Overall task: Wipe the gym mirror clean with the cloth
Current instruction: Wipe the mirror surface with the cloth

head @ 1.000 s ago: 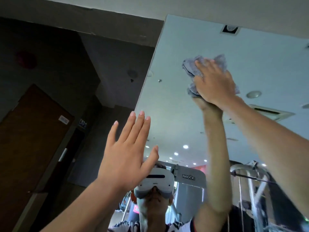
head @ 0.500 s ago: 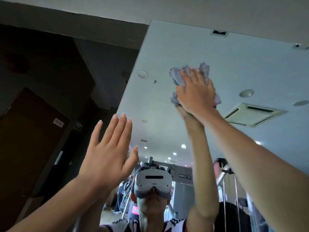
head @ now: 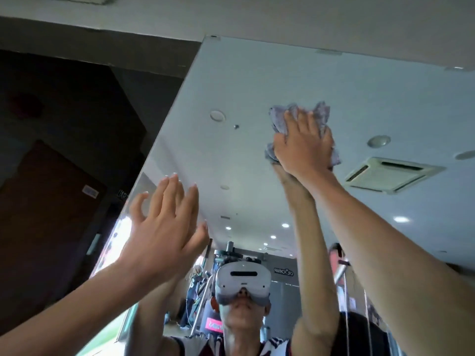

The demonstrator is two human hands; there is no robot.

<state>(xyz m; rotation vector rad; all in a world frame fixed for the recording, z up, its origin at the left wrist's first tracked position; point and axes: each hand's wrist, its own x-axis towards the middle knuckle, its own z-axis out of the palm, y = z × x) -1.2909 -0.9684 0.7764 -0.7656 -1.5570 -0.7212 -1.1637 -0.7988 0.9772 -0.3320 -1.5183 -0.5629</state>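
Observation:
The gym mirror (head: pixel 246 86) fills the upper right of the head view; its left edge runs diagonally down to the lower left. High on the glass, my right hand (head: pixel 304 145) presses a crumpled grey cloth (head: pixel 280 119) flat against the mirror, and the cloth bulges out above and to both sides of the fingers. My left hand (head: pixel 164 227) is raised lower down near the mirror's left edge, fingers spread and holding nothing. I cannot tell whether it touches the glass. Both arms and a headset show as reflections.
To the left of the mirror's edge stands a dark wall (head: pixel 77 104) with a brown door (head: pixel 46 214). The white ceiling (head: pixel 257 16) meets the mirror's top edge. Gym machines and a person in the distance appear only as reflections low in the glass.
My right hand with the cloth has slid down the mirror, away from its top edge. The left hand has shifted slightly, fingers spreading wider. The view has tilted, showing more ceiling.

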